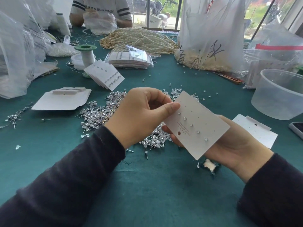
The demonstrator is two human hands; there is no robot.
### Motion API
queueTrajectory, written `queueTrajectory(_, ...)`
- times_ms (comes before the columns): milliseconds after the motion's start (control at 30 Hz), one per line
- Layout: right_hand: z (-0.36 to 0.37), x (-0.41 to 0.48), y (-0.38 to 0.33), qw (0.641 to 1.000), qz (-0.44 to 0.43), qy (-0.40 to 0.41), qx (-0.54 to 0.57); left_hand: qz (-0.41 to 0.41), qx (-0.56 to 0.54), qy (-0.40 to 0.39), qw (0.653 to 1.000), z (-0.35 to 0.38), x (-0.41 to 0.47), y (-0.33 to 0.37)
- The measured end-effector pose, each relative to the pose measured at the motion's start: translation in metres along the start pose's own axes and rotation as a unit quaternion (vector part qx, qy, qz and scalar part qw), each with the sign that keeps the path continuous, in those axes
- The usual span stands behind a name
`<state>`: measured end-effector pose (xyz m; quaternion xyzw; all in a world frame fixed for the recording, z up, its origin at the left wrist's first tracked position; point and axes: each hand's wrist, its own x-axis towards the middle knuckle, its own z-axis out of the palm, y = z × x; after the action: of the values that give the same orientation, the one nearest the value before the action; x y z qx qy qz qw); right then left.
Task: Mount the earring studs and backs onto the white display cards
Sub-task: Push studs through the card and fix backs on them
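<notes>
A white display card (pixel 203 118) is held tilted above the green table. My right hand (pixel 232 145) grips it from underneath, fingers curled at its lower left edge. Several clear studs sit in a diagonal row on the card (pixel 191 124); a second row of holes is bare. My left hand (pixel 144 112) pinches at the card's upper left corner, thumb tip by the first stud. Whether a stud is between its fingers is hidden. A heap of loose studs (pixel 101 113) lies under and left of my hands. Clear earring backs (pixel 177 91) are scattered behind the card.
Filled cards (pixel 106 76) lean by a green-topped spool (pixel 86 54). Blank cards (pixel 62 99) lie left, another (pixel 255 130) right. A clear plastic tub (pixel 282 94) stands far right, beside a phone (pixel 297 128). Pearl strands (pixel 141 38), plastic bags and another person sit at the back.
</notes>
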<state>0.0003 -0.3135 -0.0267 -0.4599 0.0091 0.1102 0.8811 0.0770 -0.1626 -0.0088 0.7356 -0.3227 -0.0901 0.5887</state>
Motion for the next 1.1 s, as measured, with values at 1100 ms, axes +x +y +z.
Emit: queueTrajectory(1100,-0.018,0.000,-0.014,0.633,-0.174,0.289,-0.697,-0.238,-0.214,0.085,0.944,-0.005,0.004,-0.001)
